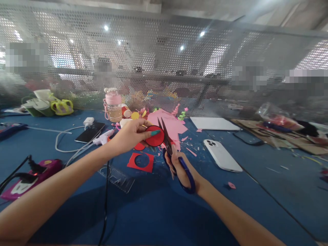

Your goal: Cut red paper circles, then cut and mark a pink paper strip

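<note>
Between the thumb and fingers of my left hand [133, 134] is a red paper circle [154, 139] with a dark outline, held above the table. My right hand [183, 167] grips blue-handled scissors [190, 179], their dark blades pointing up and slightly parted beside the circle's right edge. A red paper scrap [140, 167] with a round hole lies below my left hand. Close to it are a clear plastic stencil ruler [120, 179] and another red circle [139, 147]. Behind the blades spreads a pink paper sheet [170, 121].
A white phone [222, 155] lies at the right and a dark phone [90, 132] at the left, near a glue gun [104, 137]. A purple power strip [48, 171] has plugs in it. A pink-topped bottle [113, 104] stands before the perforated metal screen [159, 61].
</note>
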A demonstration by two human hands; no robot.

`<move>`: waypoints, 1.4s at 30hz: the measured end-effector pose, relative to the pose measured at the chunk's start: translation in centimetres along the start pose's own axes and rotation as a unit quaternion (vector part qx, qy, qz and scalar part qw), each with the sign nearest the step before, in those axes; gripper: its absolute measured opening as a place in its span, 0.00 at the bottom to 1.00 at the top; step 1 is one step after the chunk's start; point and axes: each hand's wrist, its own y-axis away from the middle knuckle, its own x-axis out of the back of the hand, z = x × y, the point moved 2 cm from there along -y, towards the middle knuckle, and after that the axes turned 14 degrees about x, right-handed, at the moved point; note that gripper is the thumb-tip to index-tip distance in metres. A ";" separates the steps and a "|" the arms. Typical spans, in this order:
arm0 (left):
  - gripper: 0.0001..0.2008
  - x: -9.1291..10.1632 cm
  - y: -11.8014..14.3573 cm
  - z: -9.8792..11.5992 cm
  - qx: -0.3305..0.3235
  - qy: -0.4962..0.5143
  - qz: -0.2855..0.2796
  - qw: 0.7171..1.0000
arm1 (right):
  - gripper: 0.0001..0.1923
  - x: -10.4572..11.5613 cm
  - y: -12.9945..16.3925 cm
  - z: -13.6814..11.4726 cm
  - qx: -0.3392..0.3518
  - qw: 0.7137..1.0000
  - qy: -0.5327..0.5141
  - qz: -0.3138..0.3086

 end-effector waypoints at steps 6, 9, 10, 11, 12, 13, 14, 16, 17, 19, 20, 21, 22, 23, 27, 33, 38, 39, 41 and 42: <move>0.05 0.0 0.1 0.2 -0.002 -0.012 0.009 1.000 | 0.31 0.0 0.0 -0.1 -0.001 1.000 -0.001 -0.004; 0.05 0.1 0.0 0.2 -0.016 -0.021 0.016 1.000 | 0.31 0.0 -0.1 -0.2 -0.009 1.000 -0.007 -0.007; 0.05 0.1 0.0 0.2 -0.022 -0.027 0.020 0.999 | 0.32 0.0 -0.1 -0.3 -0.014 1.000 -0.008 -0.007; 0.05 0.2 0.0 0.2 -0.028 -0.035 0.025 0.999 | 0.32 0.0 -0.1 -0.3 -0.018 1.000 -0.008 -0.007; 0.05 0.2 0.0 0.2 -0.033 -0.042 0.028 0.998 | 0.32 0.0 -0.1 -0.3 -0.022 1.000 -0.006 -0.008; 0.05 0.3 0.0 0.2 -0.037 -0.050 0.030 0.998 | 0.32 0.0 -0.1 -0.2 -0.023 1.000 -0.004 -0.009; 0.05 0.3 0.0 0.2 -0.040 -0.057 0.031 0.997 | 0.32 0.0 -0.1 -0.2 -0.023 1.000 -0.002 -0.010; 0.05 0.4 0.0 0.3 -0.046 -0.073 0.034 0.996 | 0.32 0.0 -0.1 -0.1 -0.019 1.000 -0.001 -0.011; 0.05 0.5 0.0 0.3 -0.049 -0.084 0.038 0.995 | 0.32 0.0 0.0 0.0 -0.016 1.000 -0.001 -0.013; 0.05 0.6 -0.1 0.3 -0.051 -0.103 0.046 0.992 | 0.31 0.0 0.0 0.1 -0.009 1.000 0.002 -0.014; 0.05 0.6 -0.1 0.3 -0.049 -0.109 0.048 0.992 | 0.31 0.1 0.0 0.1 -0.007 1.000 0.004 -0.013; 0.05 0.7 -0.2 0.3 -0.046 -0.111 0.047 0.992 | 0.31 0.1 0.0 0.1 -0.006 1.000 0.006 -0.013; 0.05 0.8 -0.2 0.3 -0.043 -0.112 0.044 0.992 | 0.31 0.1 0.1 0.1 -0.008 1.000 0.007 -0.013; 0.05 0.9 -0.3 0.2 -0.042 -0.111 0.041 0.992 | 0.31 0.1 0.1 0.1 -0.010 1.000 0.008 -0.013; 0.05 1.2 -0.4 0.1 -0.052 -0.114 0.032 0.992 | 0.32 0.0 -0.1 -0.1 -0.002 1.000 0.021 -0.015; 0.04 1.3 -0.4 0.3 -0.055 -0.148 0.019 0.987 | 0.32 -0.1 0.0 -0.2 -0.001 1.000 0.024 -0.015; 0.06 1.7 -0.6 0.1 -0.050 -0.148 0.002 0.988 | 0.33 0.0 0.0 -0.5 -0.010 0.999 0.036 -0.031; 0.07 1.7 -0.6 0.0 -0.048 -0.142 -0.006 0.989 | 0.33 0.0 0.0 -0.6 -0.005 0.999 0.044 -0.029; 0.07 1.9 -0.7 -0.1 -0.038 -0.126 -0.026 0.991 | 0.33 0.0 -0.1 -0.8 0.003 0.998 0.055 -0.022; 0.07 2.0 -0.7 -0.2 -0.031 -0.116 -0.034 0.992 | 0.33 0.1 -0.1 -0.7 -0.003 0.998 0.055 -0.018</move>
